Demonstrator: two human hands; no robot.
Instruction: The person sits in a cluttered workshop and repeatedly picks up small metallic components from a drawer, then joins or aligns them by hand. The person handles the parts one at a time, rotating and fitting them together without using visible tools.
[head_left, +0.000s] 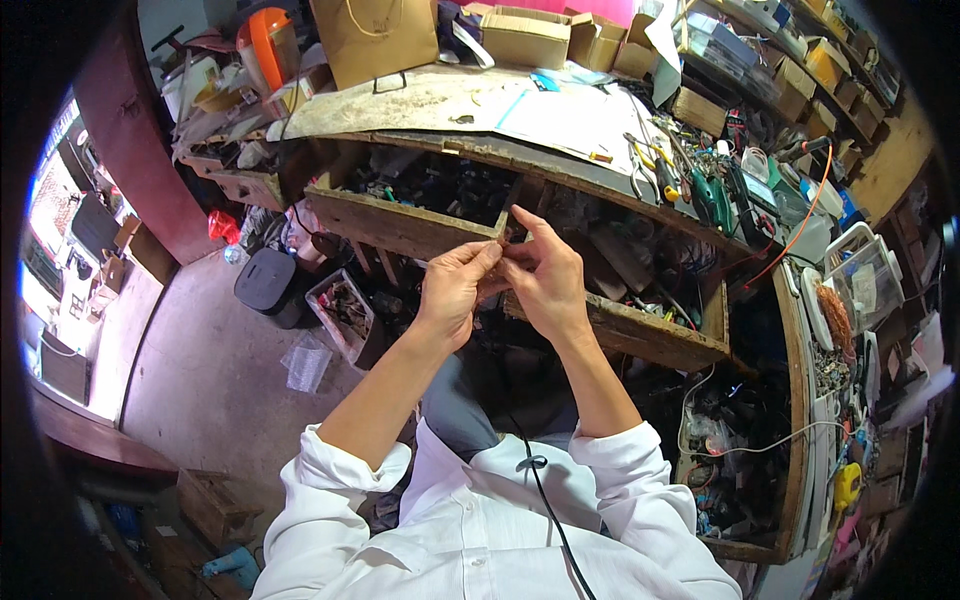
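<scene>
1. Where my left hand [452, 290] and right hand [548, 290] meet, I cannot tell what they pinch, if anything
2. My right hand hides part of the right-hand drawer [655, 336]
3. Dark pieces [440, 188] in the left-hand drawer [400, 223] are too small to tell apart
4. The top edge cuts off the brown paper bag [395, 50]
5. The bottom edge cuts off my white shirt [450, 545]

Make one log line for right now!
left hand: fingers curled, hold unclear | right hand: index finger extended, hold unclear | nearby: open wooden drawer
</scene>
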